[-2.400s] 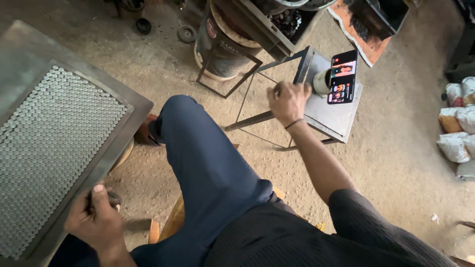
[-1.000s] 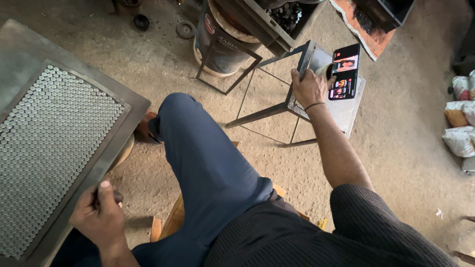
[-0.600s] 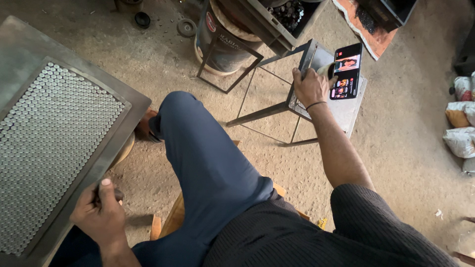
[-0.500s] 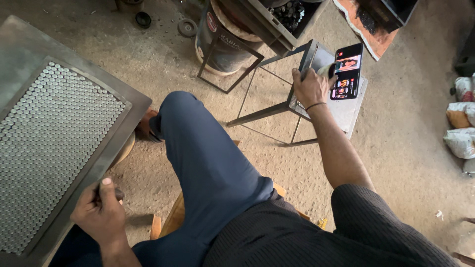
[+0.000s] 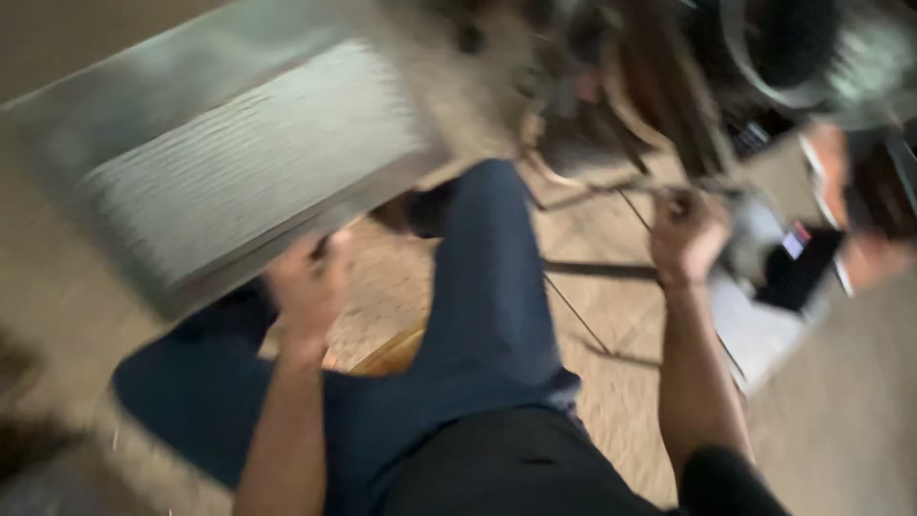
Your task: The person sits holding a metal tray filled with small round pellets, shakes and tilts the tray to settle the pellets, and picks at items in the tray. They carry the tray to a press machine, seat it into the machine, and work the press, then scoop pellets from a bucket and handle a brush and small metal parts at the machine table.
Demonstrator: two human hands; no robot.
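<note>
Through heavy blur, the left hand (image 5: 308,282) grips the near edge of the grey metal tray (image 5: 239,162) — the right hand (image 5: 686,232) looks clenched on a thin metal frame (image 5: 611,270) beside a phone (image 5: 800,268).

A dark, blurred phone screen (image 5: 800,270) stands at right.
</note>
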